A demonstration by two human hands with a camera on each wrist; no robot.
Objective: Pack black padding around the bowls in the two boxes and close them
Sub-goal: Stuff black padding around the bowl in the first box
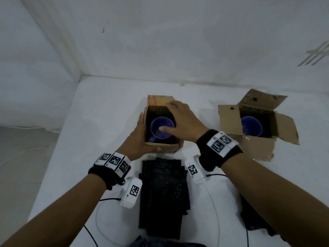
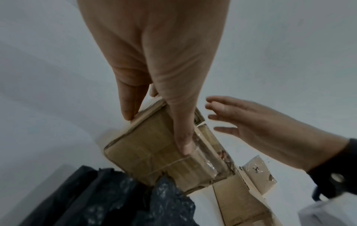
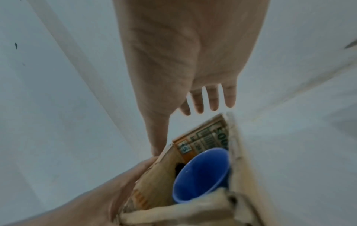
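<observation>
1. Small box (image 1: 162,143): open cardboard carton on the white surface (image 1: 99,122), holding a blue bowl (image 1: 161,128); this is the landmark for all entries below.
2. Left hand (image 1: 138,139): grasps the small box at its near-left corner, fingers (image 2: 127,105) flat along the left wall and thumb across the near wall.
3. Right hand (image 1: 185,120): spread above the small box's opening, fingers (image 3: 212,99) straight and released, gripping nothing; the thumb reaches over the bowl's rim, the fingertips toward the far orange flap (image 1: 158,100). Whether they touch the flap cannot be told.
4. Black padding (image 1: 162,196): a flat stack lying just nearer than the small box, between the two forearms. No padding shows around the bowl in the right wrist view.
5. Second box (image 1: 258,122): to the right of the small box, well apart, flaps folded outward, a second blue bowl (image 1: 252,126) inside.
6. Further dark material (image 1: 252,220): right of the padding stack, partly hidden by the right forearm.
7. Room: white walls (image 1: 160,41) meet in a corner beyond and left of the small box.
</observation>
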